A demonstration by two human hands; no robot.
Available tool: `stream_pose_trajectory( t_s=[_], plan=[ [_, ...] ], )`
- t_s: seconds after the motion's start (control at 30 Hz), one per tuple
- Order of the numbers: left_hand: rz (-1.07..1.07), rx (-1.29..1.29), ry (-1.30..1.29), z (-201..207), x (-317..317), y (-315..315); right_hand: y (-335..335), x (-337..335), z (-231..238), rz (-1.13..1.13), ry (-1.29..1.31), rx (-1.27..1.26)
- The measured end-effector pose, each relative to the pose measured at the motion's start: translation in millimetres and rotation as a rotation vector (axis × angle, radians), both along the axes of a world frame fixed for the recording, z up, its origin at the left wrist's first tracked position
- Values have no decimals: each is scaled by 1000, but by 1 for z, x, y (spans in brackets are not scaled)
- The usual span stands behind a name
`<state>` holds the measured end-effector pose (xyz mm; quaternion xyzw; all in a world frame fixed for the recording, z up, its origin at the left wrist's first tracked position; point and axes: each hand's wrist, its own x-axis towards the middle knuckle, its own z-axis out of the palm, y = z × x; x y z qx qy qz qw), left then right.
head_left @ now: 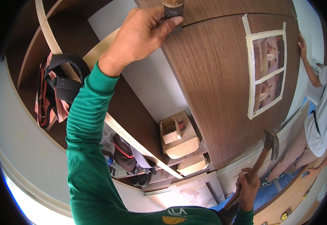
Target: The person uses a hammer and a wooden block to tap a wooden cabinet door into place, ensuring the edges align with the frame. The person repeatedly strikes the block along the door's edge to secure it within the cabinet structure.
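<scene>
My left arm, in a green sleeve, reaches up to the top of the view. There my left hand (139, 35) is closed around a chisel (173, 11) with a wide dark blade and a wooden handle, cut off by the upper edge. It is close to the seam of a brown wood-grain panel (204, 71); whether the blade touches the panel I cannot tell. Lower right, my right hand (248, 189) grips the wooden handle of a claw hammer (271, 144). The hammer's head points upward, below the panel's taped pictures.
Taped pictures (268, 71) hang on the panel. Open shelving at left holds a bag with black straps (68, 80), a cardboard box (180, 146) and a wooden strip (133, 138). A person in a white shirt (326, 108) stands at right. A tape measure (285, 215) lies lower right.
</scene>
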<state>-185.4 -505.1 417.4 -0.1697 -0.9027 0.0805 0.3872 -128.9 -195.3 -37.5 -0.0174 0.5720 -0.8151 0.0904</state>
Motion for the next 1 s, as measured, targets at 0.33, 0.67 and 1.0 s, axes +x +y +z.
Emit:
stream_pose_trajectory(
  t_s=[0.33, 0.67, 1.0],
  plan=[
    [-149, -92, -14, -5, 1, 4, -1, -12, 58, -119, 460, 118],
    [-370, -356, 127, -8, -6, 0, -34, -34, 177, -348, 994, 152],
    [-403, -279, 130, -22, -11, -12, -58, -26, 187, -371, 944, -31]
  ],
)
